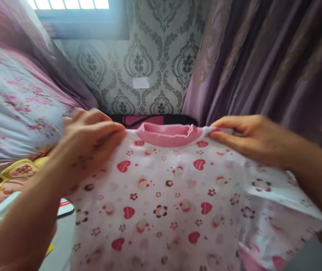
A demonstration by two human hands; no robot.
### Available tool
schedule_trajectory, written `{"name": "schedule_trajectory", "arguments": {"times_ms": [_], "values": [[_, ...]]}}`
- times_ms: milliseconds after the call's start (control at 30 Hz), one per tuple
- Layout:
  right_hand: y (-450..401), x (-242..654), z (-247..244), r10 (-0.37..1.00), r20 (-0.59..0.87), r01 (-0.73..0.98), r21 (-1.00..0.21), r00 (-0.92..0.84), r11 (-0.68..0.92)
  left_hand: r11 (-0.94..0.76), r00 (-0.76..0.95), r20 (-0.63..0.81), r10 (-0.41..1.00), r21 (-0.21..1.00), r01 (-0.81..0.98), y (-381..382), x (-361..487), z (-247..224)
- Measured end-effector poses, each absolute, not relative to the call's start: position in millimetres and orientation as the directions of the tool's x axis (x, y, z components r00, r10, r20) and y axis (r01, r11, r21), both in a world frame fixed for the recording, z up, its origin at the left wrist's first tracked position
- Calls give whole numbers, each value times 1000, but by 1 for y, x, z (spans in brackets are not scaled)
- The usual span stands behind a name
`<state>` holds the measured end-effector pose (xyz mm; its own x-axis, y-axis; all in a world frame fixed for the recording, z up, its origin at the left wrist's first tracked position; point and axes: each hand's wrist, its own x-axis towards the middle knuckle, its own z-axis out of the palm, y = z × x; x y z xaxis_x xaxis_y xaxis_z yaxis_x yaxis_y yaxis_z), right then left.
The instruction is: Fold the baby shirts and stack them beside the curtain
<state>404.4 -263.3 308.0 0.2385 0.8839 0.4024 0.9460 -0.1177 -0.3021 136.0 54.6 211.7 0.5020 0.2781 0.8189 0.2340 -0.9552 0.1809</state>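
A small white shirt (175, 195) with red hearts, flowers and little faces printed on it hangs spread out in front of me. Its pink neckband (166, 140) faces up, between my two hands. My left hand (93, 130) pinches the shoulder on the left side of the collar. On the other side, my right hand (242, 135) grips the opposite shoulder between thumb and fingers. The right sleeve, with a pink cuff (251, 259), droops below my right forearm. Most of the left sleeve is hidden behind my left arm.
Floral bedding (17, 101) lies at the left, with a yellow printed item (20, 173) below it. A pale table surface (62, 233) shows under my left arm. Purple curtains (276, 67) hang at the right, and patterned wallpaper (161, 49) covers the wall beneath a window (67, 4).
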Motion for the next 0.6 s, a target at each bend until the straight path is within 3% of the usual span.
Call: {"name": "schedule_trajectory", "arguments": {"times_ms": [67,133,267,400,600], "values": [[-246,426,280,947,234,932,-338,221,-134,-958,723,640,260,75,278,27,156,210],[-229,445,241,970,121,930,-329,212,-162,-960,820,502,274,100,260,16,183,184],[-202,470,152,951,-18,944,-114,310,-310,-940,898,277,342,95,329,28,228,97],[-187,478,88,930,-94,934,36,357,-355,-936,915,214,343,-2,351,42,246,42],[-169,492,53,921,-88,923,106,379,-369,-936,920,228,318,-79,343,65,262,20]]}}
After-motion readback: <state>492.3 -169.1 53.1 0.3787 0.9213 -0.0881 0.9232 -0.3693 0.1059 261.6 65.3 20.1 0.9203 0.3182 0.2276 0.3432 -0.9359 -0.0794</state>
